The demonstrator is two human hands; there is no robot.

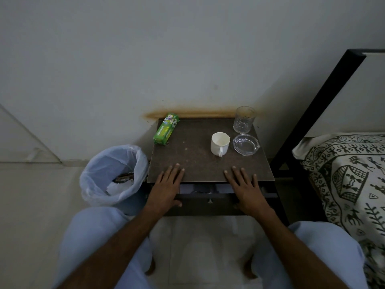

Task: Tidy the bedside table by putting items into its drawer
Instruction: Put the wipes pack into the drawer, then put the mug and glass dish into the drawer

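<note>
Resting hands: your left hand (166,185) and right hand (246,186) lie flat, fingers straight, grasping nothing, on the front edge of the bedside table (198,163).
Drawer: the drawer (205,200) under your palms stands partly pulled out.
Tabletop: green box (166,129) back left; white cup (219,143), glass ashtray (245,144) and tumbler (244,119) on the right.
Floor: lined bin (113,174) just left of the table.

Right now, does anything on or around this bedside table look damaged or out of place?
Yes: a rusty-brown stain streaks the wall just behind the bedside table. The drawer sits partly open.
</note>
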